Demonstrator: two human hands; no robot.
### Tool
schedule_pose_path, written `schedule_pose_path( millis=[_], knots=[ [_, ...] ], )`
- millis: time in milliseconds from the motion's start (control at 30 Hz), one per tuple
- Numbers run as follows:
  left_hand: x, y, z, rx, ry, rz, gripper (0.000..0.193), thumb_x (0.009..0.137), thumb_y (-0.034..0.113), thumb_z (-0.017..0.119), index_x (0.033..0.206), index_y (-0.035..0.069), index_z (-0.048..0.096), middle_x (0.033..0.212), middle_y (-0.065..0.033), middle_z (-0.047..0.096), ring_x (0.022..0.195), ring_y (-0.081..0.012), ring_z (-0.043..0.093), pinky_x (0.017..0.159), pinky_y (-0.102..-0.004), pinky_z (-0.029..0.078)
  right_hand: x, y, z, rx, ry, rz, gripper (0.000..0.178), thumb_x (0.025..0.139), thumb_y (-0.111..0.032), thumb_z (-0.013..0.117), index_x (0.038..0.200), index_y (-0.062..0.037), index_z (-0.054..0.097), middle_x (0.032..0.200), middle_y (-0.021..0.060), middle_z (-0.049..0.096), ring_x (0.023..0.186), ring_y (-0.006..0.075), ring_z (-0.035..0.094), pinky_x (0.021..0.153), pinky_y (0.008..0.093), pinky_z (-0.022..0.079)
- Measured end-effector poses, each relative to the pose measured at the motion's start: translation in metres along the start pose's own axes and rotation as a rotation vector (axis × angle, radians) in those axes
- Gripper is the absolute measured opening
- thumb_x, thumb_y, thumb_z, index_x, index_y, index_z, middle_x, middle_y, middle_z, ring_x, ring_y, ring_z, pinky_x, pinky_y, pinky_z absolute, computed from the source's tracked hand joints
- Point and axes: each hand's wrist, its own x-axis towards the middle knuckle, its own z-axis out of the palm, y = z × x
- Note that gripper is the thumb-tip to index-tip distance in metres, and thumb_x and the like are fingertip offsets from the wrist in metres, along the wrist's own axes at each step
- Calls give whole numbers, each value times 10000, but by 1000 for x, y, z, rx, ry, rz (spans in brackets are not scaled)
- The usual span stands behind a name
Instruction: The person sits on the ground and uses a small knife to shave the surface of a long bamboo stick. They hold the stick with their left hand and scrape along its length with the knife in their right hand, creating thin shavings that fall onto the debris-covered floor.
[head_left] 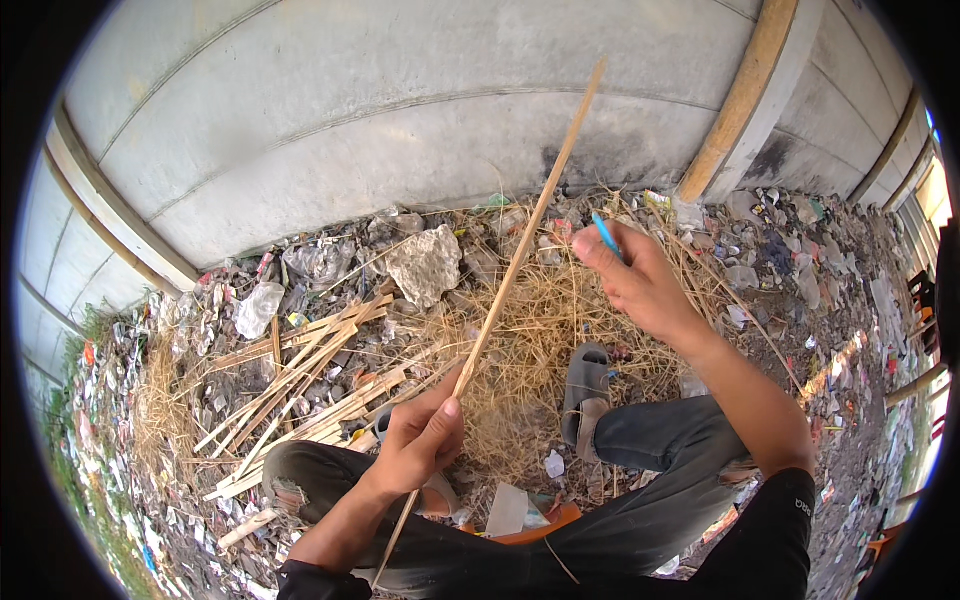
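My left hand is closed around a long, pale split-bamboo strip. The strip slants up and to the right, its far tip rising in front of the wall, and its lower end passes down beside my leg. My right hand is raised to the right of the strip, apart from it. Closed in its fingers is a slim bright-blue object; only a short piece shows above the fist, so its kind is hidden. A loose pile of similar strips lies on the ground to the left.
A large rough stone sits beyond the pile. Dry straw-like shavings and plastic litter cover the ground around my sandalled feet. Ahead stands a grey panel wall with a bamboo pole against it. An orange item lies between my legs.
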Motion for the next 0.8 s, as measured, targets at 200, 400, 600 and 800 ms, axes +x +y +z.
schedule_pose_path(
  millis=[200, 400, 600, 800],
  knots=[
    [30, 28, 18, 4, -55, -137, 551, 1128, 277, 497, 1609, 42, 365, 625, 34, 391, 459, -71, 366, 408, -241, 315, -12, -7, 52, 255, -266, 43, 434, 1018, -484, 673, 1042, -51, 671, 638, -27, 530, 536, 46, 457, 488, 265, 346],
    [48, 26, 19, -72, -70, -153, 504, 1119, 258, 523, 1560, 24, 453, 625, 29, 410, 452, -63, 373, 401, -232, 311, -7, 0, 44, 232, -351, 20, 407, 1011, -451, 685, 1062, -48, 671, 652, -28, 546, 544, 56, 472, 496, 285, 365],
    [47, 13, 22, -27, 1, -72, 490, 1096, 190, 594, 1542, 14, 499, 765, 90, 545, 599, 12, 407, 541, -194, 314, -18, -1, 41, -211, -237, -181, 463, 1016, -473, 650, 1066, -14, 687, 656, 46, 614, 547, 174, 587, 532, 370, 446],
    [47, 12, 12, 1, 51, -51, 484, 1087, 178, 612, 1517, -23, 516, 822, 83, 563, 668, 13, 424, 587, -199, 346, -34, -6, 58, -476, -363, -223, 542, 1064, -518, 529, 848, -31, 628, 536, 148, 576, 518, 379, 631, 496, 475, 466]
  ],
)
